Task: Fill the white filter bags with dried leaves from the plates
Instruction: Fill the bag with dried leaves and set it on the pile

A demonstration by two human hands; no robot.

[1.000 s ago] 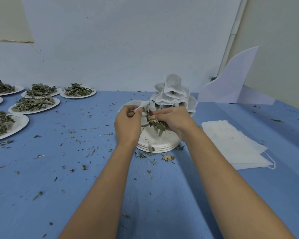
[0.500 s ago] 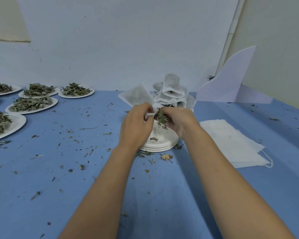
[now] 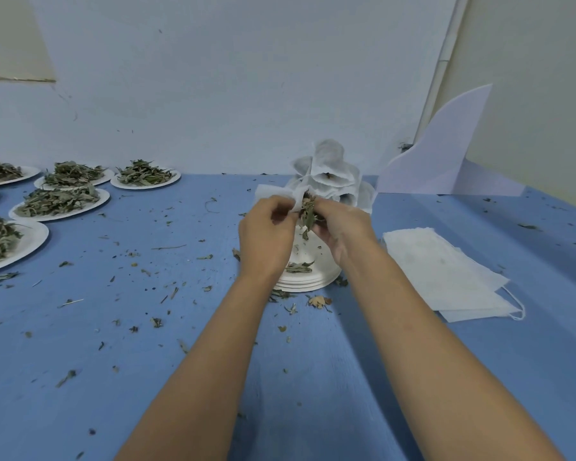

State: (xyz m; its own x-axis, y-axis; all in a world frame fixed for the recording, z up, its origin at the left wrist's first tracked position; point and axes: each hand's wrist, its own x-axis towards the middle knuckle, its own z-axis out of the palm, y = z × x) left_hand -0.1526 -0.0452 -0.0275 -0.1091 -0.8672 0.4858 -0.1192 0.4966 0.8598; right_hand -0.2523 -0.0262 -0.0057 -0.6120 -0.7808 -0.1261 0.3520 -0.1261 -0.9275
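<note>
My left hand [image 3: 266,231] pinches a white filter bag [image 3: 275,193] by its mouth, above a stack of white plates [image 3: 308,281]. My right hand [image 3: 341,224] grips a bunch of dried leaves [image 3: 308,211] and holds it at the bag's opening. A few leaves lie on the top plate. Behind my hands stands a pile of filled filter bags [image 3: 331,171]. Several plates heaped with dried leaves [image 3: 59,201] sit at the far left.
A stack of flat white filter bags [image 3: 446,271] lies to the right on the blue table [image 3: 147,344]. Leaf crumbs are scattered over the table. A white card sheet [image 3: 446,154] leans against the wall at the back right.
Both hands rose from the plate stack with the bag and the leaves. The bag, first hanging low, then spread up to the left, is now bunched in my left fingers beside the leaves.
</note>
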